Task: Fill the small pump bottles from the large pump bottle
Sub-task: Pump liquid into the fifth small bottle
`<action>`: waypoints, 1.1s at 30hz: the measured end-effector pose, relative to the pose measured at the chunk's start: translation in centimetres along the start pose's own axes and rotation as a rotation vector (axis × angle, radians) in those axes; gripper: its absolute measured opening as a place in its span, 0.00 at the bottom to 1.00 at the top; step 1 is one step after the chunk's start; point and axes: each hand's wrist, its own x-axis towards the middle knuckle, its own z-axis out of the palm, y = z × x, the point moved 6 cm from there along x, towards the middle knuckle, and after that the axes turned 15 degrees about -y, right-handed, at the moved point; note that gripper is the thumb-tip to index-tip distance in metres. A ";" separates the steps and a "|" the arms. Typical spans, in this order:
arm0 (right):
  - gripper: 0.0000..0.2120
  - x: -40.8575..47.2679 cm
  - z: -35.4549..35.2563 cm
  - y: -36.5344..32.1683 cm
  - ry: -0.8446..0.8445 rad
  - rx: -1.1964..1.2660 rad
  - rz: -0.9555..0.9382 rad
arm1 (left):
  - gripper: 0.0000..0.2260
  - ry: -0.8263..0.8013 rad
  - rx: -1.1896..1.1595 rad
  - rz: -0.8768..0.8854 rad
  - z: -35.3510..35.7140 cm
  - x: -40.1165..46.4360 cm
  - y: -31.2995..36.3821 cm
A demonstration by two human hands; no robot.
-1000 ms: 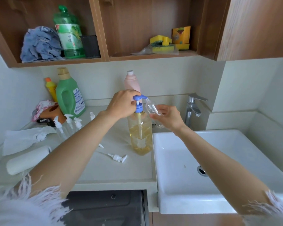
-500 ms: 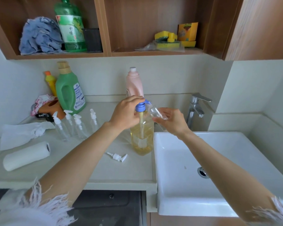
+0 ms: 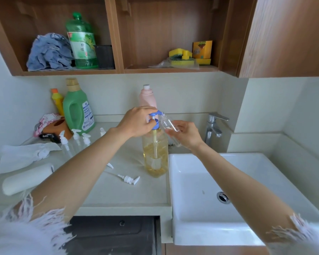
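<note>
Pale countertop (image 3: 129,196) with white sink (image 3: 191,227) set on its right side. Nearest on the counter: loose white pump head (image 3: 130,179), paper towel roll (image 3: 26,179) lying at left, crumpled tissue (image 3: 24,155) behind it. Large pump bottle (image 3: 155,153) stands upright at counter's right edge just beside the sink, about half full of yellow liquid, blue pump on top. Left hand (image 3: 136,122) rests over the blue pump head, fingers curled around it. Right hand (image 3: 186,134) grips a clear small bottle (image 3: 167,124), tilted, its open mouth touching the pump spout; bottle looks nearly empty. Small pump bottles (image 3: 75,138) with white tops stand grouped at left, farther back. Behind: green detergent jug (image 3: 77,109), pink bottle (image 3: 147,97), chrome faucet (image 3: 213,126). Above, wooden shelf (image 3: 116,71) holds a blue cloth (image 3: 48,52), green bottle (image 3: 81,41), sponges (image 3: 182,56).
</note>
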 end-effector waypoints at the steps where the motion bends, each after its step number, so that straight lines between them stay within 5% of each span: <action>1: 0.20 0.0 0.0 0.1 0.002 0.009 0.003 | 0.28 0.016 -0.012 0.011 0.1 -0.1 0.1; 6: 0.22 0.2 0.3 0.8 -0.002 0.023 0.013 | 0.28 0.068 -0.125 0.022 1.4 -0.6 -0.7; 11: 0.10 -0.4 0.3 1.4 -0.024 0.008 0.014 | 0.28 0.065 -0.202 0.012 3.0 -1.1 -0.7; 16: 0.22 -0.3 0.2 1.6 -0.024 0.056 0.032 | 0.25 0.066 -0.230 -0.029 2.8 -1.3 -0.1; 21: 0.18 -0.5 0.3 0.5 -0.061 0.145 0.004 | 0.18 0.015 -0.261 -0.026 0.3 -0.2 0.4; 28: 0.11 -0.5 0.7 0.0 -0.060 0.189 -0.021 | 0.28 0.112 -0.231 -0.009 1.3 -0.7 0.2; 33: 0.19 -0.1 0.8 0.7 -0.052 0.188 -0.010 | 0.29 0.185 -0.291 -0.005 2.4 -0.7 -0.3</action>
